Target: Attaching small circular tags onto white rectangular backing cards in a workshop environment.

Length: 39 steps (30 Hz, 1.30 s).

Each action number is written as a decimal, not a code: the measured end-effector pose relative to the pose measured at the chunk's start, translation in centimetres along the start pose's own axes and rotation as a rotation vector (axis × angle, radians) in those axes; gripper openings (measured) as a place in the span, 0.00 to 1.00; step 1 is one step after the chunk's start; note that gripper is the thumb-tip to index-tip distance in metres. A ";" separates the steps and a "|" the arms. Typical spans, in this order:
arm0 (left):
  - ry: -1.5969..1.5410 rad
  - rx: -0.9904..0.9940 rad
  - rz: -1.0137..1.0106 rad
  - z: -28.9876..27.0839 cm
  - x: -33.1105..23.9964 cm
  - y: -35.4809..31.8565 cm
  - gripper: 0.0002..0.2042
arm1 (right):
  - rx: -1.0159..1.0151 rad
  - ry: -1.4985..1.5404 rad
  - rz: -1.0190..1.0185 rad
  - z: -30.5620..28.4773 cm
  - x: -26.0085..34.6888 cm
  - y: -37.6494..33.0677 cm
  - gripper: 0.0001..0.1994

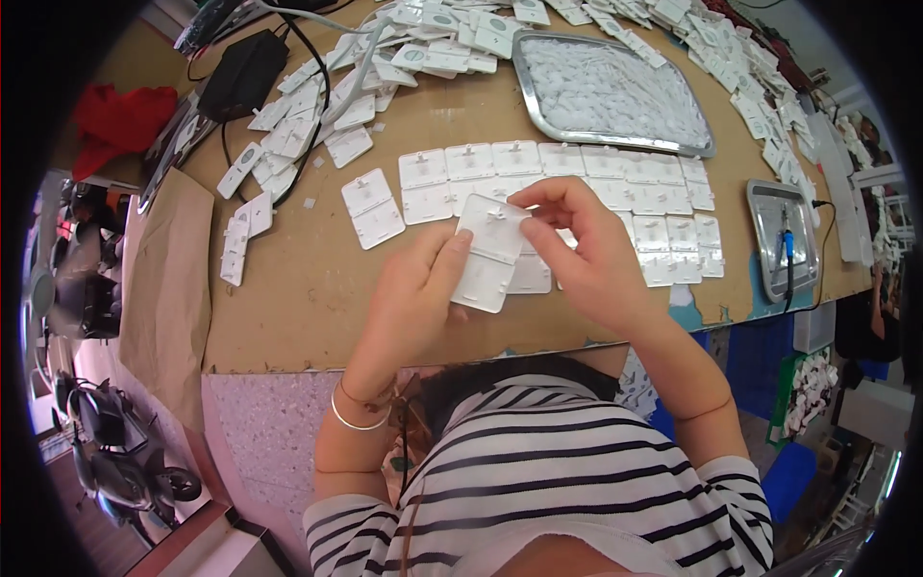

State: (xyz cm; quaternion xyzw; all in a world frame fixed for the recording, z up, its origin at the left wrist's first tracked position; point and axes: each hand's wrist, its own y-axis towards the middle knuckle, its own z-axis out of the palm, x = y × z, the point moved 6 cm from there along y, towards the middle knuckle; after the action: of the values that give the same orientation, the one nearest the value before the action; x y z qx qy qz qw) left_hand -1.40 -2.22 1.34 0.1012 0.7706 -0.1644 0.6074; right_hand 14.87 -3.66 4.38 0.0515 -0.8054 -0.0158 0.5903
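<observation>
A white rectangular plastic panel [486,254] with a raised line across its middle and small clips is held tilted above the table. My left hand [415,279] is closed round its left edge, thumb on the face. At the upper right corner, my right hand [594,252] pinches with thumb and bent forefinger; whether a small part is between those fingertips is too small to tell. Beyond my hands lie rows of similar panels [423,169], partly hidden by my right hand. One more panel [373,209] lies apart, left of the rows.
A metal tray [630,143] full of small translucent pieces stands behind the rows. Heaps of white panels [442,48] cover the table's far side. At right, a smaller tray [760,250] holds a blue-handled corded tool [789,245]. A black power adapter [244,74] and cables lie far left.
</observation>
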 end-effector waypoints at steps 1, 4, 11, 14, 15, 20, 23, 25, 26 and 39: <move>-0.072 0.025 -0.243 -0.4 1.6 -0.5 0.18 | 0.003 0.009 0.000 0.1 -0.3 0.0 0.11; 0.519 -0.092 -0.089 -1.7 3.6 -0.1 0.19 | 0.005 0.040 -0.018 -0.5 -0.6 0.0 0.11; 1.118 -0.324 0.077 -3.6 -0.1 4.1 0.23 | -0.067 -0.025 0.027 -3.2 -2.3 -0.4 0.13; 1.382 -0.698 0.235 -8.7 -0.8 8.1 0.24 | -0.104 -0.104 0.029 -5.2 -2.1 0.7 0.13; 1.370 -0.696 0.255 -9.4 -0.3 8.6 0.24 | -0.131 -0.141 0.009 -6.0 -2.5 1.4 0.12; 1.418 -0.510 0.073 -10.7 0.8 12.1 0.18 | -0.266 -0.492 0.026 -12.1 -6.8 7.3 0.11; 1.482 -0.471 0.126 -11.4 -1.7 11.8 0.17 | -0.317 -0.733 0.006 -15.3 -9.4 11.0 0.10; 1.350 -0.527 0.125 -11.4 -3.5 10.5 0.17 | -0.342 -0.862 -0.039 -16.2 -10.1 13.2 0.10; 1.219 -0.573 0.123 -11.3 -4.3 9.8 0.17 | -0.285 -0.929 0.017 -16.7 -10.7 14.1 0.09; -0.448 0.020 0.066 2.6 -1.8 9.3 0.16 | -0.234 -0.438 -0.046 -14.1 -6.4 11.9 0.07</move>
State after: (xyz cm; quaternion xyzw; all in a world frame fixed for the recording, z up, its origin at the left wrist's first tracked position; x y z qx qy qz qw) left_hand 4.72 5.49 1.31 0.0933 0.6110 -0.1705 0.7674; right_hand 29.45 9.34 3.60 -0.0035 -0.9054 -0.1329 0.4032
